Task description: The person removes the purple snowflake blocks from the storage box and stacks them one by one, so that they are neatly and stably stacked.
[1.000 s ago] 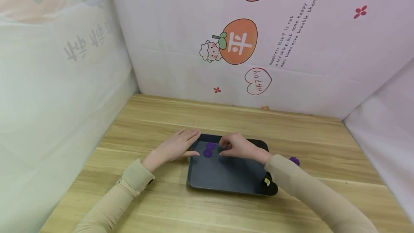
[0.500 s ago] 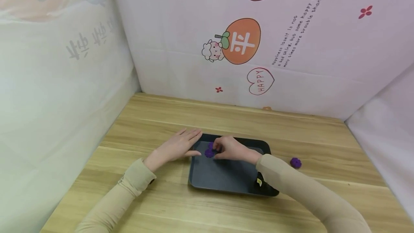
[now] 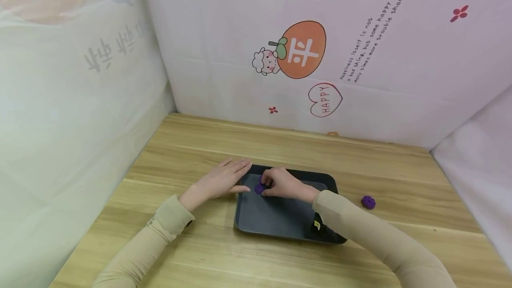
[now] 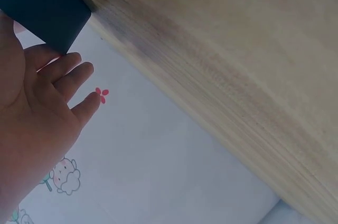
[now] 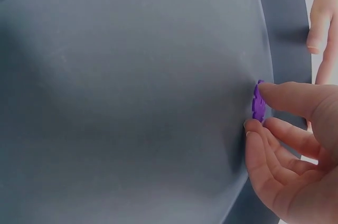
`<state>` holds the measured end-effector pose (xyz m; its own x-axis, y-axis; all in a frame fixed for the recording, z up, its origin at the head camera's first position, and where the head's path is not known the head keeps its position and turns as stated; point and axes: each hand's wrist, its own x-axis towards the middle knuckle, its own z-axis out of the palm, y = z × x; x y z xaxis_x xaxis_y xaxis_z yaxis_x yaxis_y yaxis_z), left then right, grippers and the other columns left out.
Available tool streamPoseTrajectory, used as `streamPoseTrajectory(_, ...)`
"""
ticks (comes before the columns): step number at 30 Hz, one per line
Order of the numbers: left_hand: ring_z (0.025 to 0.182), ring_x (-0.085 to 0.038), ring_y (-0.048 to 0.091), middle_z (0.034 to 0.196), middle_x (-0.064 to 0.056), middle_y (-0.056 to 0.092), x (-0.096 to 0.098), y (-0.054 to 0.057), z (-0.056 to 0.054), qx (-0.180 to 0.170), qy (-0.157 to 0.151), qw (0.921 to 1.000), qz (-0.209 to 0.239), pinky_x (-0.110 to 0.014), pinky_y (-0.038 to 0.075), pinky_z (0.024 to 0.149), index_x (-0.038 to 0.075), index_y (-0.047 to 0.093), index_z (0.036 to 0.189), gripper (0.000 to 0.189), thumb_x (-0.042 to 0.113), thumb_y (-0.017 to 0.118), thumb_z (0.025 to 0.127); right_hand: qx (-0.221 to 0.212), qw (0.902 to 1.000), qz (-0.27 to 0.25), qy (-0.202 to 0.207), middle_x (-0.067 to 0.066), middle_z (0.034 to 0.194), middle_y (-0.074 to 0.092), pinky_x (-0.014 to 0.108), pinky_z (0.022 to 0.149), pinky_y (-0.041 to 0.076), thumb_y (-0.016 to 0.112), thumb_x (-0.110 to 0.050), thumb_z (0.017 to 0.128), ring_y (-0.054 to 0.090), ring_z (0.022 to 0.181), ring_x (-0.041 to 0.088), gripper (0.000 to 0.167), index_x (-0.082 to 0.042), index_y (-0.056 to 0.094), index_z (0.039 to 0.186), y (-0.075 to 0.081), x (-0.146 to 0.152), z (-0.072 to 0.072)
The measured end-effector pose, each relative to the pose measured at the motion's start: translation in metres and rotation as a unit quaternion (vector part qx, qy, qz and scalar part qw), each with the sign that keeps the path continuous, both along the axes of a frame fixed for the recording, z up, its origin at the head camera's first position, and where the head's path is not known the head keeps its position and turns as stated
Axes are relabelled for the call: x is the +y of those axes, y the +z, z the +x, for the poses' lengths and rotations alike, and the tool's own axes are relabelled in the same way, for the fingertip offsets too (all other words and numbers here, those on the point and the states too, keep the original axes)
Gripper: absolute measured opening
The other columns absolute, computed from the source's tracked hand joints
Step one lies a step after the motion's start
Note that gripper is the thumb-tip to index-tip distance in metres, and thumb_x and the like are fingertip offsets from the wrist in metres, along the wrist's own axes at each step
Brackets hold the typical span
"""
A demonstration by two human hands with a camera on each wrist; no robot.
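A dark grey rectangular tray (image 3: 276,219) lies on the wooden table. My left hand (image 3: 218,182) rests at its far left corner, fingers straight and thumb spread along the edge. Inside the tray, near that corner, my right hand (image 3: 285,185) pinches a small purple flower-shaped piece (image 5: 258,102) between thumb and fingertips. In the head view a purple piece (image 3: 259,189) shows beside the right fingers, and a sliver of another is mostly hidden behind them. A further purple flower-shaped piece (image 3: 368,202) lies on the table right of the tray.
The wooden table (image 3: 192,252) extends around the tray. White printed cloth (image 3: 224,88) hangs behind it and at both sides. The right forearm, with a black and yellow item (image 3: 318,224) at the wrist, crosses the tray's right side.
My right hand has moved left across the tray to the purple pieces, and its fingers have closed in on one. The left hand has stayed at the tray's corner.
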<state>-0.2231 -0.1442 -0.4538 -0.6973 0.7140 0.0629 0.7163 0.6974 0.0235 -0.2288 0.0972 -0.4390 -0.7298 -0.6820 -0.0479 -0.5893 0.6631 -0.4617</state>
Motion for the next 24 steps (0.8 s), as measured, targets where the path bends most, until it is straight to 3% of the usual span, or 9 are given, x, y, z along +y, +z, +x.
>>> streamPoseTrajectory(14,0.148,-0.026,0.037,0.160,-0.013,0.037,0.0016,0.0038,0.0002,0.003,-0.006,1.0000,0.001,-0.050,0.031,0.123,0.005,0.035,0.154,0.077,0.056,0.048,0.098,0.023,0.9997,0.011,0.000,0.010,0.093,0.070,0.023,0.069,0.056,0.081,-0.012,0.082,0.065,0.082,0.018,0.020,-0.004,0.070,0.096,-0.0018,-0.0049,0.0027)
streamPoseTrajectory(24,0.148,-0.027,0.037,0.160,-0.014,0.036,0.0016,0.0048,0.0020,-0.004,-0.006,1.0000,0.005,-0.050,0.030,0.123,0.004,0.036,0.154,0.076,0.055,0.049,0.098,0.003,0.9995,0.030,-0.005,0.011,0.094,0.072,0.022,0.069,0.058,0.078,-0.010,0.084,0.068,0.082,0.017,0.018,-0.002,0.070,0.098,0.0023,-0.0074,0.0058)
